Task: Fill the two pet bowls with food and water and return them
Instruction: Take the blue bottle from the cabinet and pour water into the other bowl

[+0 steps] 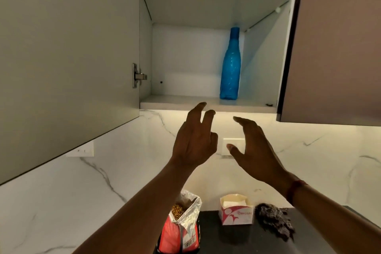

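Blue water bottle (229, 64) stands upright in the cabinet (165, 101). Below it — left hand (193, 142) and right hand (257, 150), fingers spread, empty.

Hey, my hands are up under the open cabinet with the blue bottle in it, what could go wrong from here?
1. The blue bottle is tall and narrow and stands upright on the lower shelf. A clumsy nudge from the left hand or right hand, both empty now, might topple it.
2. The open food bag sits on the counter under your forearms, so a falling bottle or a lowered elbow could spill kibble.
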